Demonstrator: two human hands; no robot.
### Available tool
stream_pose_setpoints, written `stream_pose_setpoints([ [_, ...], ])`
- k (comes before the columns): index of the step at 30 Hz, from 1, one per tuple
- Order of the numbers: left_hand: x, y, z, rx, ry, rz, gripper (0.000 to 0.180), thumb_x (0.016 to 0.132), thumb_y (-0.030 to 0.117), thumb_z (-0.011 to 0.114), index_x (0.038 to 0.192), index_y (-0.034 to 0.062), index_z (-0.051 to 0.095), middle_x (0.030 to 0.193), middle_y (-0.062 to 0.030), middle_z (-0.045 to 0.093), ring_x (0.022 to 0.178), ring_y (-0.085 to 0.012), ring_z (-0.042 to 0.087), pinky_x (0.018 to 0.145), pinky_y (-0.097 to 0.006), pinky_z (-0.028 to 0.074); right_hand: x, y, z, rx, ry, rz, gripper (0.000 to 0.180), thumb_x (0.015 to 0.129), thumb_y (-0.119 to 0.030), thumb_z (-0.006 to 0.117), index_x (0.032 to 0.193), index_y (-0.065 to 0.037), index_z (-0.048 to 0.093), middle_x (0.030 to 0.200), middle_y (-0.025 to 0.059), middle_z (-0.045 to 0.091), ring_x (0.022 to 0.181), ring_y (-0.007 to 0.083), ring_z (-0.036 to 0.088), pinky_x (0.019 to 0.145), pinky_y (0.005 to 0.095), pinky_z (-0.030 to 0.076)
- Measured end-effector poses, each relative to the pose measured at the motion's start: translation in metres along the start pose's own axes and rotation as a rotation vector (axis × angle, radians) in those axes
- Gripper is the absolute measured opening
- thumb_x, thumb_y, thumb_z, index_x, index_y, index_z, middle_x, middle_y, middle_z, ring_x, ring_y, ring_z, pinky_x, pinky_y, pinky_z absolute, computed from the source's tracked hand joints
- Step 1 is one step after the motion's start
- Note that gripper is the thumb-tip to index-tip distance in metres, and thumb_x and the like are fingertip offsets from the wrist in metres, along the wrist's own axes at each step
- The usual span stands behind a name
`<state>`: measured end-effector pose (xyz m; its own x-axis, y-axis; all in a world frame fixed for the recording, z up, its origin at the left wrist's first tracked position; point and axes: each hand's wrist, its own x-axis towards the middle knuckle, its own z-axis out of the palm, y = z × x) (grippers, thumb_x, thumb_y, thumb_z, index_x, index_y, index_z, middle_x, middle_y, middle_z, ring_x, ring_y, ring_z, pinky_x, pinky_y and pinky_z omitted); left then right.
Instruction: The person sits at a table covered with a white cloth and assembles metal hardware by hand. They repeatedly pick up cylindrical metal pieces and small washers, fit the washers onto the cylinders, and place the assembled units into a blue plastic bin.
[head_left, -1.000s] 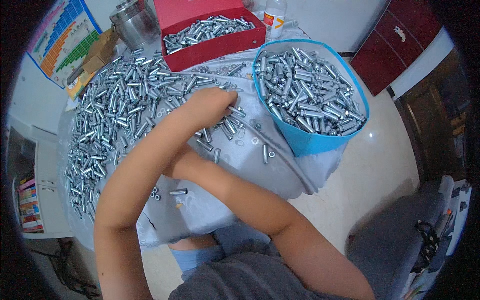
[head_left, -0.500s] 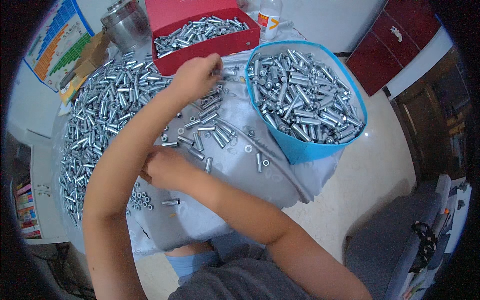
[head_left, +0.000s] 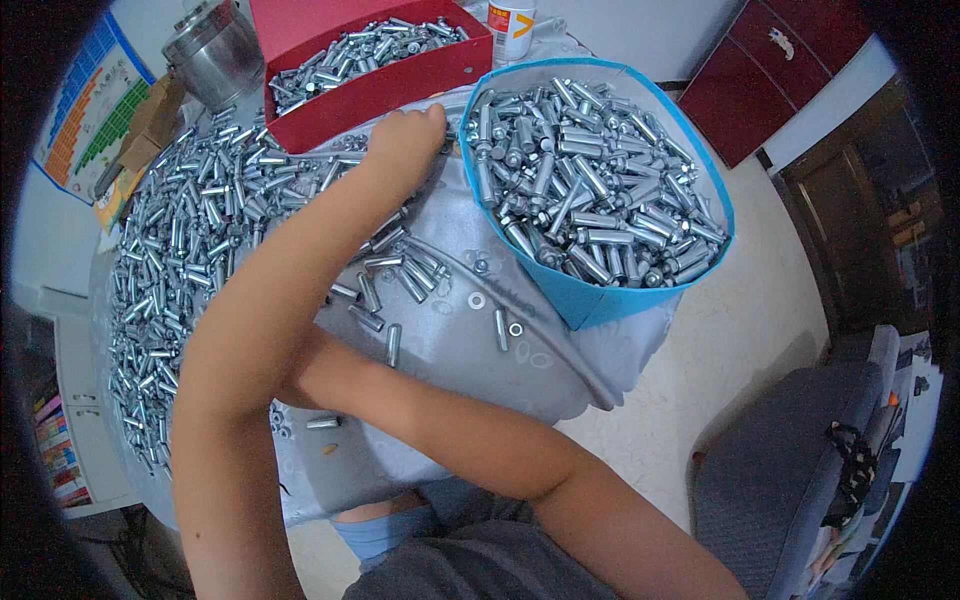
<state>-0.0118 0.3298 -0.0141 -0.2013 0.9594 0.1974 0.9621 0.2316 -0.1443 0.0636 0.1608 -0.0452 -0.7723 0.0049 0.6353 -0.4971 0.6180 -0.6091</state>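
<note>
My forearms cross over the table, the left one on top. My left hand (head_left: 408,145) is by the left rim of a blue bag (head_left: 590,305) heaped with metal sleeve anchors (head_left: 600,180). Its fingers are curled together; whatever they hold, if anything, is hidden. Behind my left forearm, my right hand (head_left: 308,368) is almost wholly covered, so its fingers do not show. Loose metal sleeves (head_left: 412,275) lie to the right of the left forearm. Several nuts (head_left: 280,425) sit just below the crossing, beside a single sleeve (head_left: 323,423).
A big pile of sleeve anchors (head_left: 190,220) spreads over the table's left side. Behind stand a red box (head_left: 390,85) of anchors, a metal pot (head_left: 215,55) and a bottle (head_left: 510,30). A washer (head_left: 476,299) lies near the bag. A dark grey chair (head_left: 780,470) stands at right.
My left hand has shifted slightly toward the bag's rim. My right hand has slid further under the left forearm and out of sight. The whole view has shifted a little.
</note>
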Motion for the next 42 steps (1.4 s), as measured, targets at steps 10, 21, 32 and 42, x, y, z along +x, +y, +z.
stream_pose_setpoints([
  [10,0.002,-0.023,0.013,-0.203,0.100,0.111,0.017,0.082,0.007,0.041,0.095,-0.0032,0.038,0.086,-0.0248,0.058,0.078,-0.0385,0.059,0.069,-0.044,0.047,0.002,0.001,0.007,-0.004,-0.079,0.031,0.038,0.082,-0.011,0.042,0.120,-0.008,0.046,0.127,0.0140,0.042,0.117,0.0295,0.040,0.100,0.0379,0.029],
  [21,-0.159,-0.075,-0.076,-0.759,-0.188,-0.370,0.029,0.089,0.018,0.043,0.109,-0.0016,0.035,0.086,-0.0191,0.051,0.081,-0.0303,0.054,0.070,-0.037,0.041,0.001,-0.014,-0.018,-0.054,0.061,-0.063,0.009,0.072,-0.013,0.059,0.077,-0.005,0.059,0.072,0.0083,0.057,0.072,0.0241,0.056,0.067,0.0343,0.046],
  [32,-0.256,-0.300,-0.112,-0.612,0.191,-0.928,0.045,0.083,0.029,0.054,0.111,-0.0030,0.042,0.086,-0.0143,0.056,0.076,-0.0220,0.056,0.067,-0.033,0.045,0.009,-0.010,-0.033,-0.009,0.039,0.035,0.008,0.075,-0.009,0.059,0.081,-0.005,0.061,0.076,0.0080,0.060,0.072,0.0252,0.057,0.066,0.0331,0.046],
  [42,-0.185,-0.192,-0.038,-0.313,0.208,-0.284,0.031,0.074,0.020,0.062,0.098,0.0013,0.056,0.098,-0.0186,0.057,0.096,-0.0348,0.052,0.083,-0.040,0.041,0.007,-0.004,-0.029,-0.070,-0.035,0.072,0.007,0.075,-0.010,0.059,0.080,-0.005,0.060,0.075,0.0081,0.059,0.071,0.0248,0.057,0.066,0.0338,0.046],
])
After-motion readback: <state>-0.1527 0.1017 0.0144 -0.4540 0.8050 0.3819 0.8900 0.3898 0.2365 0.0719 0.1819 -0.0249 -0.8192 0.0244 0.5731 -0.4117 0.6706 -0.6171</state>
